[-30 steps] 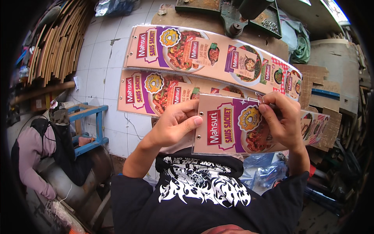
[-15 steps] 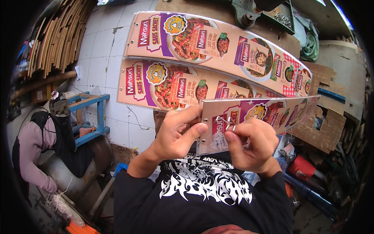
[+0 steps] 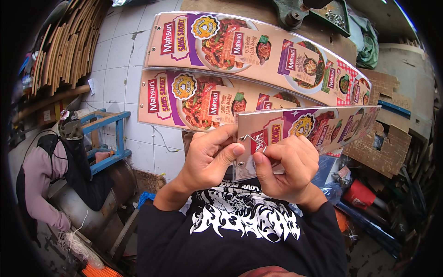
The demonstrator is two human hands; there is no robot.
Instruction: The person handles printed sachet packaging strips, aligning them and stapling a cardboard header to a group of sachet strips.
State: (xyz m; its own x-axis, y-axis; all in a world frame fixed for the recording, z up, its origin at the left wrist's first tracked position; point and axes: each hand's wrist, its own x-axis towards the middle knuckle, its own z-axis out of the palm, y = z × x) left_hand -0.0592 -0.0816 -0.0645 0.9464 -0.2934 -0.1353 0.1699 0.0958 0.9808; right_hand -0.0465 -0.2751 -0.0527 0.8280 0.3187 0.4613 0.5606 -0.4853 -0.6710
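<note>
My left hand (image 3: pixel 207 159) pinches the eyelet end of a printed, plastic-covered display strip (image 3: pixel 318 127), thumb in front and fingers partly hidden behind it. Between the thumb and curled fingers of my right hand (image 3: pixel 290 167) is a bent metal wire hook (image 3: pixel 254 140). Its tip lies at the upper metal eyelet (image 3: pixel 242 138); whether it passes through I cannot tell. Below that, a second eyelet (image 3: pixel 241 164) shows at the strip's edge. Two similar strips lie farther off, an upper strip (image 3: pixel 272 55) overlapping a lower strip (image 3: pixel 198 104).
At the far right stand a green metal machine (image 3: pixel 291 16) and a tray of small metal pieces (image 3: pixel 334 18). A blue frame (image 3: pixel 121 138) and draped clothing (image 3: pixel 39 171) are on the left. Wooden strips (image 3: pixel 69 51) are stacked far left; cut brown board (image 3: pixel 380 150) lies right.
My right hand has moved left, bringing the wire hook's tip from over the print to the upper eyelet. The held strip has shifted slightly upward; my left hand keeps its pinch.
</note>
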